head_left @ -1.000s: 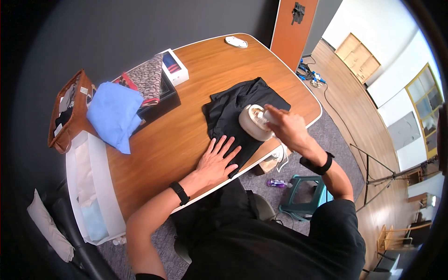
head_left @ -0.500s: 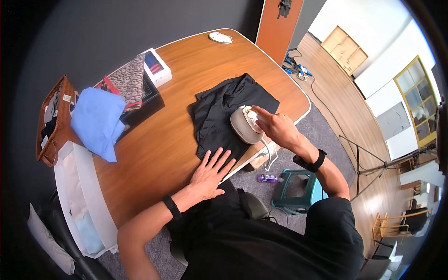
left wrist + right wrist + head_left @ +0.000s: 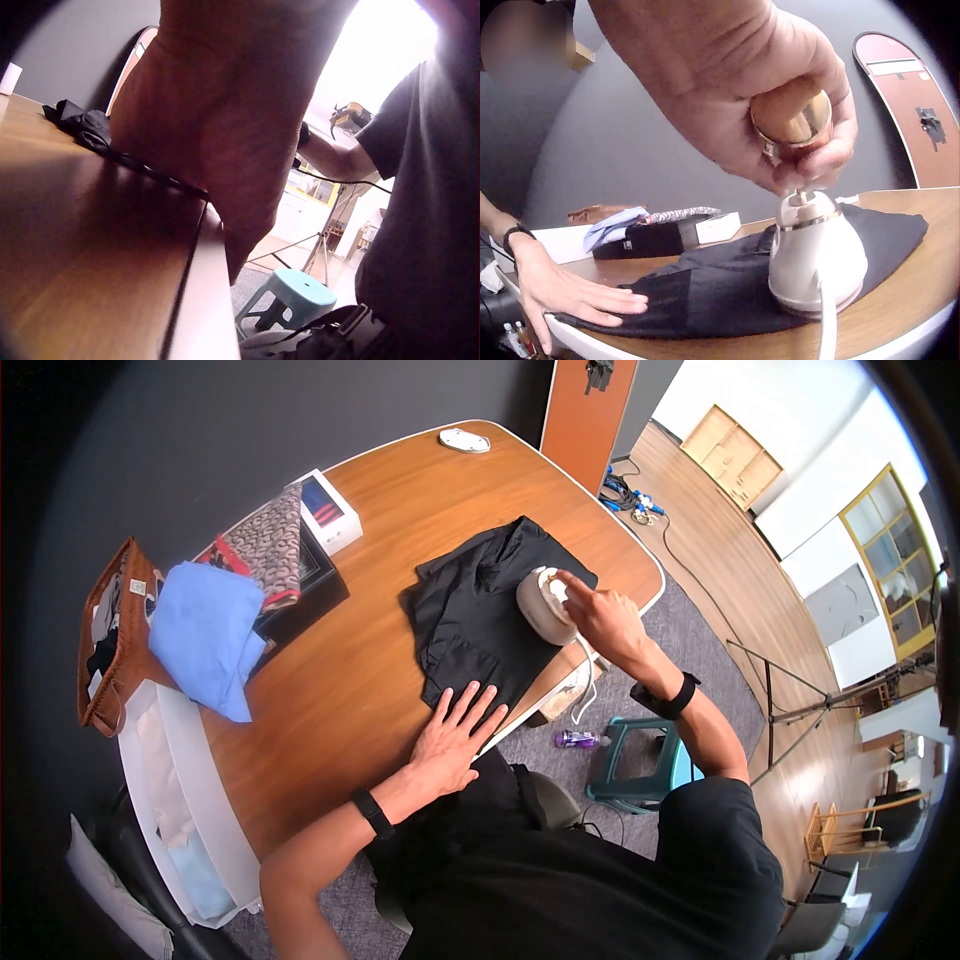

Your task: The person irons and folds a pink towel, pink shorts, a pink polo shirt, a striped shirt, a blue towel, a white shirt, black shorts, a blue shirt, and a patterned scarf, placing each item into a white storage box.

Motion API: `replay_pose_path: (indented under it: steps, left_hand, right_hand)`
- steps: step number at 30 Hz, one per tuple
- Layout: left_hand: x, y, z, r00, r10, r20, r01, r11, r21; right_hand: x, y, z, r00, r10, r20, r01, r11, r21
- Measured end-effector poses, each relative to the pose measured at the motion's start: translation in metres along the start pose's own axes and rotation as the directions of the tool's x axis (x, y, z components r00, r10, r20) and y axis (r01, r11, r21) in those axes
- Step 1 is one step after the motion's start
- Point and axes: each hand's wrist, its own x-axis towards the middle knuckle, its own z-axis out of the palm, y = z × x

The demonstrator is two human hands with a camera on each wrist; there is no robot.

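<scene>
A black garment point(image 3: 470, 610) is spread over the near right part of the wooden table, creased toward its far end. My right hand point(image 3: 605, 622) curls around the gold handle of a small white iron point(image 3: 545, 605). In the right wrist view the iron point(image 3: 817, 259) stands upright on the cloth point(image 3: 731, 289), its white cord dropping from the back. At the table's near edge my left hand point(image 3: 450, 738) lies flat, fingers spread, with the fingertips on the garment's near end. From the left wrist view, the hand point(image 3: 217, 112) blocks most of the cloth.
A folded blue cloth point(image 3: 205, 630), a patterned cloth point(image 3: 268, 545) and a white box point(image 3: 335, 525) stand at the left. Beside them are a brown basket point(image 3: 100, 695) and a white bin point(image 3: 215, 790). A teal stool point(image 3: 625, 785) stands below the table edge.
The iron has slid right and slightly away across the garment in the last half second. Earlier, my left hand drew back toward the near table edge. The view has also shifted.
</scene>
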Motion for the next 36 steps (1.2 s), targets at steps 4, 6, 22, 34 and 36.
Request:
replay_pose_path:
  steps: [4, 6, 22, 34, 36]
  left_hand:
    - [0.000, 0.001, -0.002, 1.000, 0.000, 0.003, 0.000, 1.000, -0.013]
    - [0.000, 0.000, -0.001, 1.000, 0.004, -0.005, -0.004, 1.000, -0.011]
    - [0.001, 0.001, 0.004, 1.000, 0.004, -0.025, -0.004, 1.000, 0.019]
    - [-0.001, 0.002, 0.000, 1.000, 0.009, -0.022, -0.009, 1.000, 0.024]
    - [-0.001, 0.003, 0.001, 1.000, 0.006, -0.022, -0.006, 0.999, 0.032]
  right_hand:
    - [0.014, 0.026, 0.001, 0.993, 0.116, -0.007, -0.116, 0.990, -0.074]
    - [0.023, 0.040, 0.002, 0.989, 0.147, -0.021, -0.149, 0.986, -0.081]
    - [0.112, 0.084, -0.009, 0.979, 0.205, -0.019, -0.202, 0.940, -0.274]
    - [0.078, -0.013, 0.001, 0.997, 0.015, 0.072, -0.013, 0.999, -0.032]
    - [0.088, -0.011, 0.009, 0.996, 0.056, 0.070, -0.051, 0.996, -0.075]
